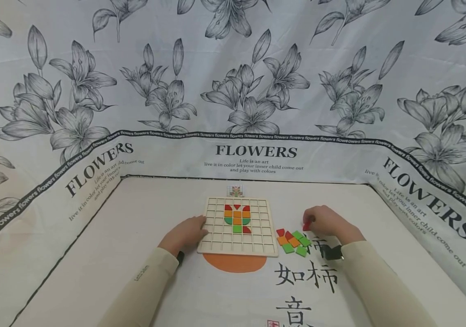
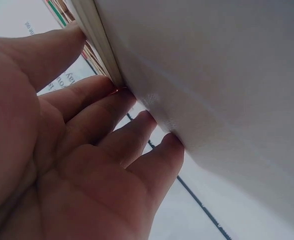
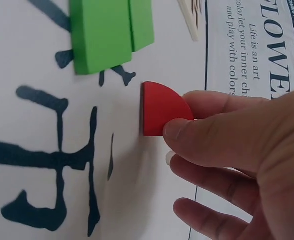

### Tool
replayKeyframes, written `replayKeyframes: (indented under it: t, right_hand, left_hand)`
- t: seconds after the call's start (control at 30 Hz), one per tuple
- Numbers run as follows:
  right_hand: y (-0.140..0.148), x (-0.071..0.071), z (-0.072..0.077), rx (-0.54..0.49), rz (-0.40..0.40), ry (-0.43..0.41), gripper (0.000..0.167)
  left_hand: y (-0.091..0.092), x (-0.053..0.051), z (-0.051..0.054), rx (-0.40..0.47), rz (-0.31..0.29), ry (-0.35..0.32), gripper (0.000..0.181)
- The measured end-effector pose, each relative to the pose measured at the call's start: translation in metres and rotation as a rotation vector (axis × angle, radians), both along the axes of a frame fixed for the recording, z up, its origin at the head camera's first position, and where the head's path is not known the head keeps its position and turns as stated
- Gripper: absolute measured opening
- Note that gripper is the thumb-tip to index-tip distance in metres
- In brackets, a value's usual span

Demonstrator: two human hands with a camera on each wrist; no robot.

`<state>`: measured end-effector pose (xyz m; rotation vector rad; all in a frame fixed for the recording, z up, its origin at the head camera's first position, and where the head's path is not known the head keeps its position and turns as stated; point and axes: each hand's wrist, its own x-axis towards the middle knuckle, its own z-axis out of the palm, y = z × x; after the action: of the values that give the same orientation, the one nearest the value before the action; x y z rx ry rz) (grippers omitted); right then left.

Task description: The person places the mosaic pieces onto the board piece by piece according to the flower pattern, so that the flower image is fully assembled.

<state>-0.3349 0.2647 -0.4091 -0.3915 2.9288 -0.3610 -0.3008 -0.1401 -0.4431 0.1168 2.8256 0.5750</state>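
Observation:
In the head view a pale wooden grid board (image 1: 218, 243) lies on the table. Red, orange and green tiles (image 1: 237, 215) fill some of its central cells. My left hand (image 1: 183, 234) is at the board's left side, its thumb and index finger touching the rim (image 2: 99, 42) in the left wrist view. To the right of the board, my right hand (image 1: 326, 221) pinches a red quarter-circle tile (image 3: 156, 112) between thumb and index finger, just above the tabletop. Beside that hand lies a loose pile of tiles (image 1: 294, 241), red, orange and green, some overlapping.
Behind the board lies a small picture card (image 1: 235, 191) with a coloured pattern. The white table cover (image 1: 306, 299) bears black characters and an orange shape (image 1: 234, 263), partly under the board. Flower-printed cloth (image 1: 253, 100) encloses the table's back and sides.

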Motion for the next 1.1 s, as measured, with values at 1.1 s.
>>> replayKeyframes:
  t: [1.1]
  right_hand:
    - [-0.068, -0.001, 0.015, -0.172, 0.078, 0.003, 0.02]
  left_hand:
    - [-0.001, 0.001, 0.002, 0.002, -0.016, 0.002, 0.06]
